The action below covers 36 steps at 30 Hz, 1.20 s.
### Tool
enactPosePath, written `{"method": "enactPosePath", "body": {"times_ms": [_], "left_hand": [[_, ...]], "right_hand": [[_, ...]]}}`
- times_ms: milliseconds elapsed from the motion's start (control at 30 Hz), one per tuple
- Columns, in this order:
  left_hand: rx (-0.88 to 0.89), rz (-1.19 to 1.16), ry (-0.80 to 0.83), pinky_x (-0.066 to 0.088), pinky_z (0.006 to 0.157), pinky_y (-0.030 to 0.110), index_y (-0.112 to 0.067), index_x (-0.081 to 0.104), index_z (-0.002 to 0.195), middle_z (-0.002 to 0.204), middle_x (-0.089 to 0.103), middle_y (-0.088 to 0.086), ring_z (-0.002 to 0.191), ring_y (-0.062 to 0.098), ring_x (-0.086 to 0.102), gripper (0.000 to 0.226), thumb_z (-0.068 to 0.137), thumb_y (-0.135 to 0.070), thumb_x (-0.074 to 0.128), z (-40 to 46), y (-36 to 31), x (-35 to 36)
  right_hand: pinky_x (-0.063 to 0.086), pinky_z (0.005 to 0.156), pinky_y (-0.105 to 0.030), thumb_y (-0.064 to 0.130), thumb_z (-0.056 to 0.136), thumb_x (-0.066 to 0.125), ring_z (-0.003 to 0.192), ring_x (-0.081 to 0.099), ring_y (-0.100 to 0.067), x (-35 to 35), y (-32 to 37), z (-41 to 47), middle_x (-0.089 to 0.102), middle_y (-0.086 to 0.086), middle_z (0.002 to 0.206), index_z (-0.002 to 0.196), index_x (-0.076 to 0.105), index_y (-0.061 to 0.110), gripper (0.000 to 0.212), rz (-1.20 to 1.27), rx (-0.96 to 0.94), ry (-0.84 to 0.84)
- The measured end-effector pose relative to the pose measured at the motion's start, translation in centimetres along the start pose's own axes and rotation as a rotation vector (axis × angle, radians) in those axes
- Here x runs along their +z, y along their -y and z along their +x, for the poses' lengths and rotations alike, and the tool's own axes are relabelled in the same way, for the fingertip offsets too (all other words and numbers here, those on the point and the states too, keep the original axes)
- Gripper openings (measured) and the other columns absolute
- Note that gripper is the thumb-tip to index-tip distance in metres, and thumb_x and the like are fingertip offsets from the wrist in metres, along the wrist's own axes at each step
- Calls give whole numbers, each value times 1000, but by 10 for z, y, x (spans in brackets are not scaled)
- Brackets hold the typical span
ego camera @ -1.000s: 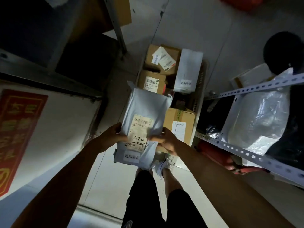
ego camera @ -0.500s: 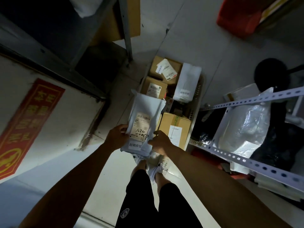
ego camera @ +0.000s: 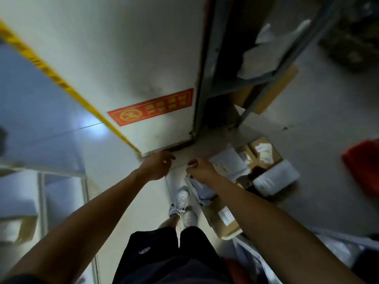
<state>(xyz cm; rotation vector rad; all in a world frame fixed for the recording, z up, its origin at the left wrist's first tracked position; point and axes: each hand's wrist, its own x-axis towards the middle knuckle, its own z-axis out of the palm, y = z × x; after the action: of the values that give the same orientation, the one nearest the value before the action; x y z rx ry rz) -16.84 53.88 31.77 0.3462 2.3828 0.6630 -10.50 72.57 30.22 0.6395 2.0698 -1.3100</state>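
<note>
Well, from my remote seat I see the left hand (ego camera: 156, 167) and the right hand (ego camera: 202, 169) held out side by side beyond the white lace-up trainers (ego camera: 182, 199), close together but not touching. The right hand's fingers (ego camera: 191, 163) are curled, and the crumpled pale grey plastic mailer bag (ego camera: 201, 191) comes out from under that hand and its wrist, so I read it as gripping the bag. The bag hangs just to the right of the trainers, above the floor. The left hand's fingers (ego camera: 170, 158) are curled too, but the frame is blurred and I cannot tell whether they hold an edge of the bag or nothing.

Just right of the trainers, on the floor, lies a brown cardboard box with a white label (ego camera: 222, 220). Further right and beyond the trainers sits a cluster of parcels: two brown cardboard boxes with white labels (ego camera: 264, 150) and a white plastic mailer (ego camera: 274, 177) beside them. Well to the right of the trainers, at the frame edge, is a blurred red object (ego camera: 363, 167).

Beyond the trainers and past the hands stands a white panel (ego camera: 131, 58) carrying a red rectangular sign with yellow characters (ego camera: 151, 107). A yellow striped tape (ego camera: 51, 74) runs along the panel's left edge. A grey metal shelf upright (ego camera: 207, 78) stands at its right edge. Nearer than the trainers, my wearer's black shorts (ego camera: 155, 253) fill the bottom of the view.
</note>
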Motion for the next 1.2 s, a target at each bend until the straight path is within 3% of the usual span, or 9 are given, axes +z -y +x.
{"method": "enactPosePath", "body": {"times_ms": [100,233,300,467,600,733,967,1100,1200], "left_hand": [[-119,30,-95,53,96,36,-27,67,126,127,67,-5,114,22,64,32,100,-19,51,-66,34,-17],[-266,2,-219,52,97,39,-28,63,130,127,68,-4,117,20,61,35,97,-18,55,-158,81,-33],[-359,-27,-316,50,96,36,-27,62,130,128,66,-6,120,20,59,35,98,-18,54,-211,104,-41],[-585,-130,-570,49,101,38,-29,66,125,127,69,-4,119,21,62,36,92,-19,55,-345,148,-48],[-718,-196,-801,52,98,34,-20,71,121,123,71,3,115,26,66,34,89,-13,60,-453,168,-51],[-863,-216,-964,54,94,38,-28,68,122,122,69,-2,109,24,67,35,89,-18,61,-549,174,-65],[-1070,-179,-1312,55,93,39,-25,67,127,123,69,0,108,22,66,39,90,-15,62,-689,145,-65],[-1215,-158,-1418,55,94,37,-20,67,130,124,69,4,104,23,68,41,90,-11,63,-758,116,-44],[-1321,-150,-1510,55,92,36,-17,68,128,121,70,6,98,24,69,39,90,-8,63,-801,92,-20]], "right_hand": [[48,61,-20,13,89,70,86,64,-19,38,36,-19,64,-3,97,104,60,15,18,-127,-117,109],[59,83,-38,22,79,76,79,66,-16,104,82,-43,69,0,91,93,65,25,18,-341,-282,212],[59,84,-40,25,77,78,80,69,-21,142,107,-59,69,2,86,85,63,30,18,-429,-382,281],[46,70,-23,26,88,75,88,68,-18,240,165,-129,66,3,94,110,67,20,24,-628,-665,493],[51,68,-23,22,91,71,94,68,-22,329,208,-198,68,-2,106,120,67,16,30,-681,-859,665],[59,79,-40,21,91,70,87,70,-20,405,241,-280,72,0,93,109,68,21,19,-692,-1049,851],[57,79,-39,21,90,72,83,71,-17,484,277,-415,73,-3,88,108,67,24,19,-777,-1337,1180],[58,76,-39,16,91,71,77,71,-16,507,273,-491,73,-4,86,98,66,31,17,-732,-1409,1374],[59,70,-32,11,92,70,74,71,-19,519,259,-540,71,-8,82,97,66,26,16,-696,-1427,1502]]}}
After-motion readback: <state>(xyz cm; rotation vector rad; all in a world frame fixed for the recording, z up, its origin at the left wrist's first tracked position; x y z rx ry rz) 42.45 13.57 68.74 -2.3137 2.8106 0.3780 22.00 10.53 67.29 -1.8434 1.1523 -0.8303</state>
